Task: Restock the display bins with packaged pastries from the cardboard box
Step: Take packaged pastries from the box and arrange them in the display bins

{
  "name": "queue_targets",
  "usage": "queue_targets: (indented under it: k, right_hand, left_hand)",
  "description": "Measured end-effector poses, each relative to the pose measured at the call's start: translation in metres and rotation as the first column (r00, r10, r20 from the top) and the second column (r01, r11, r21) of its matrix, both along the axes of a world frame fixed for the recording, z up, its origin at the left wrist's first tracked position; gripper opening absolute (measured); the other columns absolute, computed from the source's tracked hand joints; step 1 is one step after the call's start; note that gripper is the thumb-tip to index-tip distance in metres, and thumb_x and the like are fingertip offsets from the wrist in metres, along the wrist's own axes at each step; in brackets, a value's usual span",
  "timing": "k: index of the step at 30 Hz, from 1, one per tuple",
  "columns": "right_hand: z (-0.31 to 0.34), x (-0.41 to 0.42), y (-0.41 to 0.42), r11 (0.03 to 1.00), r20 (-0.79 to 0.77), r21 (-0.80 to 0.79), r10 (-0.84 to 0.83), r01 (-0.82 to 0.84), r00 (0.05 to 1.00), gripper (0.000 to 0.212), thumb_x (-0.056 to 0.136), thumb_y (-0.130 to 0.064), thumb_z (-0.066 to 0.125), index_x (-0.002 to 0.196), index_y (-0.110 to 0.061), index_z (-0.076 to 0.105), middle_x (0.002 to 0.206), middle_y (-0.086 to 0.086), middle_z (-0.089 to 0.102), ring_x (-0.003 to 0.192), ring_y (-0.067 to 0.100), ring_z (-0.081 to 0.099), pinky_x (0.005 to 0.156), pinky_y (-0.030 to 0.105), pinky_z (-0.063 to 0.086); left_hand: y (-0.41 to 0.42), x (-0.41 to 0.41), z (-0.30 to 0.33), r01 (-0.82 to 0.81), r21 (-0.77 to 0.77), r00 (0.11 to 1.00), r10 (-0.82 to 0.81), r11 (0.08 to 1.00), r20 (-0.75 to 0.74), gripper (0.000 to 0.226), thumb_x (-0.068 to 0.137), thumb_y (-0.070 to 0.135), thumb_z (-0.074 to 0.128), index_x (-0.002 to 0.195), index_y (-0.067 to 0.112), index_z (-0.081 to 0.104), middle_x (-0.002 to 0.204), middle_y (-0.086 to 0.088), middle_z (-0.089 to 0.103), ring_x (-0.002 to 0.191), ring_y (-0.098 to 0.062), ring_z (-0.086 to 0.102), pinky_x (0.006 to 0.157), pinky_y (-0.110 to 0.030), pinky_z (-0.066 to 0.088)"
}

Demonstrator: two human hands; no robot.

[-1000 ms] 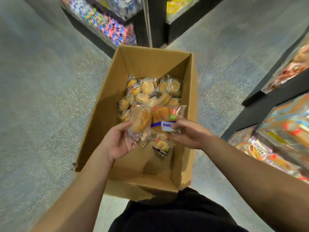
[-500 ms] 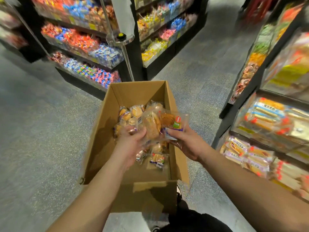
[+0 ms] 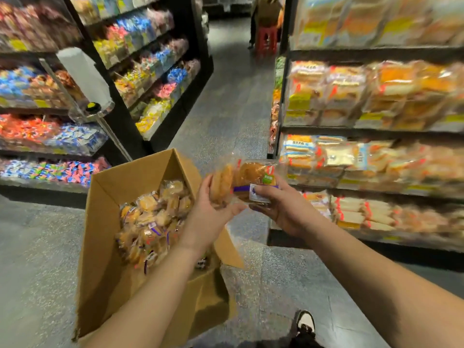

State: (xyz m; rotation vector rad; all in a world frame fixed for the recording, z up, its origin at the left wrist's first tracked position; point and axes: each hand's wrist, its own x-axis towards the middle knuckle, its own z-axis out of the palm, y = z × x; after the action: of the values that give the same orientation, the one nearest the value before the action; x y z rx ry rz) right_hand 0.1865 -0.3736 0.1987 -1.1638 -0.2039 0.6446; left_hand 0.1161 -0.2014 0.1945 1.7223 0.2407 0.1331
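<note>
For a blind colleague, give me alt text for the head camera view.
Both hands, left hand and right hand, hold packaged pastries above an open cardboard box of more pastries, beside shelves of bread.

Speckled grey floor (image 3: 226, 121) under open cardboard box (image 3: 105, 222), black shelving (image 3: 288, 239) alongside
</note>
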Motion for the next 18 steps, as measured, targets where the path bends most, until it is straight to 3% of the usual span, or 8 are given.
queue_targets:
  k: [2, 5, 8, 11, 14, 16, 18]
  right_hand:
    - [0.005, 0.003, -0.029, 0.998, -0.013, -0.001, -0.055, 0.055, 0.998, 0.027, 0.095, -0.002, 0.055, 0.117, -0.018, 0.056, 0.099, 0.005, 0.073, 0.087, 0.018, 0.069, 0.078, 0.028, 0.056]
    - [0.008, 0.010, -0.085, 0.987, -0.070, 0.014, -0.156, 0.158, 0.985, 0.037, 0.089, -0.008, 0.061, 0.124, -0.013, 0.052, 0.103, 0.009, 0.073, 0.090, 0.019, 0.071, 0.077, 0.029, 0.058]
    - [0.012, 0.017, -0.160, 0.958, -0.121, 0.028, -0.281, 0.286, 0.952, 0.043, 0.075, -0.016, 0.067, 0.117, -0.013, 0.056, 0.105, 0.012, 0.072, 0.094, 0.023, 0.070, 0.076, 0.031, 0.057]
    - [0.013, 0.023, -0.248, 0.913, -0.139, 0.027, -0.400, 0.407, 0.906, 0.045, 0.073, -0.018, 0.072, 0.115, -0.011, 0.059, 0.105, 0.013, 0.072, 0.090, 0.022, 0.071, 0.076, 0.030, 0.059]
    - [0.014, 0.025, -0.336, 0.883, -0.129, 0.030, -0.461, 0.468, 0.878, 0.081, 0.055, -0.029, 0.094, 0.124, -0.007, 0.057, 0.113, 0.015, 0.070, 0.096, 0.023, 0.072, 0.077, 0.030, 0.058]
    - [0.014, 0.026, -0.393, 0.871, -0.115, 0.040, -0.482, 0.489, 0.869, 0.099, 0.045, -0.034, 0.098, 0.129, -0.006, 0.054, 0.117, 0.015, 0.070, 0.101, 0.023, 0.071, 0.079, 0.030, 0.058]
    - [0.015, 0.023, -0.445, 0.860, -0.108, 0.047, -0.501, 0.507, 0.859, 0.086, 0.059, -0.031, 0.093, 0.131, -0.007, 0.054, 0.123, 0.014, 0.068, 0.108, 0.025, 0.069, 0.084, 0.030, 0.057]
  left_hand:
    - [-0.026, 0.016, 0.002, -0.027, 0.036, 1.000, 0.026, 0.999, 0.017, 0.071, 0.081, 0.017, 0.081, 0.133, 0.040, 0.038, 0.115, 0.019, 0.064, 0.105, 0.004, 0.063, 0.103, -0.029, 0.046]
    - [-0.066, 0.042, 0.005, -0.047, 0.043, 0.999, 0.047, 0.998, 0.003, 0.052, 0.086, 0.021, 0.076, 0.123, 0.034, 0.043, 0.110, 0.013, 0.064, 0.103, -0.007, 0.063, 0.099, -0.039, 0.050]
    - [-0.111, 0.071, 0.006, 0.023, -0.214, 0.999, -0.030, 0.977, -0.027, 0.037, 0.089, 0.009, 0.070, 0.113, 0.029, 0.051, 0.117, -0.004, 0.066, 0.102, -0.022, 0.067, 0.083, -0.038, 0.057]
    - [-0.173, 0.097, 0.012, 0.088, -0.421, 0.982, -0.149, 0.903, -0.114, 0.027, 0.089, 0.002, 0.064, 0.109, 0.019, 0.057, 0.105, -0.011, 0.072, 0.085, -0.023, 0.071, 0.066, -0.032, 0.061]
    - [-0.245, 0.117, 0.016, 0.120, -0.486, 0.954, -0.237, 0.866, -0.186, 0.007, 0.091, 0.004, 0.059, 0.096, 0.010, 0.061, 0.081, -0.008, 0.073, 0.070, -0.020, 0.071, 0.055, -0.031, 0.059]
    - [-0.295, 0.129, 0.019, 0.155, -0.510, 0.928, -0.302, 0.846, -0.220, 0.014, 0.091, 0.006, 0.056, 0.082, 0.008, 0.066, 0.077, -0.008, 0.070, 0.064, -0.018, 0.070, 0.049, -0.030, 0.057]
    - [-0.343, 0.142, 0.018, 0.221, -0.528, 0.894, -0.387, 0.820, -0.225, 0.023, 0.086, 0.006, 0.057, 0.072, 0.012, 0.075, 0.079, -0.010, 0.071, 0.063, -0.020, 0.070, 0.046, -0.029, 0.056]
